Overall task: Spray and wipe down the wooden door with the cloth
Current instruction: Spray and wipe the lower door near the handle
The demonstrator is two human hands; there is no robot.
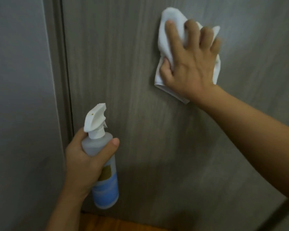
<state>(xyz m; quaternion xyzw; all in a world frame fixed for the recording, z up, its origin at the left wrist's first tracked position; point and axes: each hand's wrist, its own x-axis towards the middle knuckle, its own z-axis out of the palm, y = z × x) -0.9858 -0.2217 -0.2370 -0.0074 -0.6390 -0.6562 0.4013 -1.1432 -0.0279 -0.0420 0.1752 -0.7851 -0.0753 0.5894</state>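
On door (123, 64) — R hand (188, 64) presses cloth (167, 19), L hand (83, 157) grips spray bottle (105, 180).

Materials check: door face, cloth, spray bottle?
Door: grey-brown wood or wood-look laminate, matte, vertical grain streaks. Cloth: soft white fabric, bunched and folded under the right hand. Spray bottle: translucent plastic, likely; white trigger head, blue label.

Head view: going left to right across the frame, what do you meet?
Grey wall → door frame edge → left hand gripping the spray bottle → bare wooden door → right hand pressing the white cloth.
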